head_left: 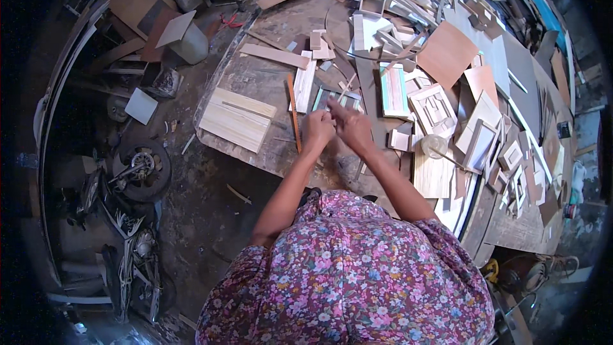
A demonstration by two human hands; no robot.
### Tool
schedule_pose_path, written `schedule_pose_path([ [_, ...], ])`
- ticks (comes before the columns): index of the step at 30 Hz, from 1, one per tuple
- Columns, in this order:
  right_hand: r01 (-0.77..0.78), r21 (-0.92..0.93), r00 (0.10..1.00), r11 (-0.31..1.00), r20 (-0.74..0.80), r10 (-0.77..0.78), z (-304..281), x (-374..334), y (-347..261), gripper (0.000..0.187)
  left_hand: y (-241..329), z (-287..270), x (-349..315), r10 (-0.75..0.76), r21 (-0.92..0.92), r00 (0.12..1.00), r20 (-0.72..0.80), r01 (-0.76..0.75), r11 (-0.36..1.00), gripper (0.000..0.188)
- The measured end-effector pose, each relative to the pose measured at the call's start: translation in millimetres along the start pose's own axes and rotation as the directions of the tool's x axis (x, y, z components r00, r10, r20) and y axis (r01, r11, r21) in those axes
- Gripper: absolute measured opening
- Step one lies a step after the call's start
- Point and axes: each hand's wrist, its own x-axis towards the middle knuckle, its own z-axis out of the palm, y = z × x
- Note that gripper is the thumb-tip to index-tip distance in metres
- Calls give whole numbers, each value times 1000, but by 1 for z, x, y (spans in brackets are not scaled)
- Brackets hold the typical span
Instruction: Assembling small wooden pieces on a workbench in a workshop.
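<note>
Close together over the table's near edge are my two hands. My left hand (pixel 318 129) is closed, its fingers curled in; whatever they grip is hidden. Beside it, my right hand (pixel 353 126) has its fingers drawn together toward the left hand, slightly smeared, and what is in them is too small to name. Just beyond the fingertips lies a small panel with dark and pale green stripes (pixel 350 101). A thin wooden stick (pixel 347 85) slants over it. Left of my left hand, an orange-brown strip (pixel 294 112) lies lengthwise near a pale wooden board (pixel 304 88).
Slatted pale boards (pixel 236 121) lie at the table's left corner. To the right are a green-edged wooden panel (pixel 394 89), small wooden frames (pixel 433 108), a round translucent container (pixel 434 145) and brown sheets (pixel 448 54). A wheel (pixel 142 169) rests on the floor at left.
</note>
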Motion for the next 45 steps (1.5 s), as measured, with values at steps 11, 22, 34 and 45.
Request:
schedule_pose_path([
  [11, -76, -120, 995, 990, -74, 68, -7, 17, 25, 40, 9, 4, 0, 67, -34, 996, -54, -69, 997, 16],
  [22, -152, -196, 987, 969, -80, 139, -17, 25, 34, 49, 8, 9, -7, 168, -50, 982, -88, -173, 984, 15],
  [34, -162, -270, 986, 949, -74, 147, -24, 29, 41, 45, 10, 10, -7, 32, -79, 999, -3, -32, 996, 16],
  [45, -113, -319, 991, 941, 31, 130, -16, 17, 13, 41, 8, 5, -6, 14, -120, 999, -37, -19, 993, 15],
])
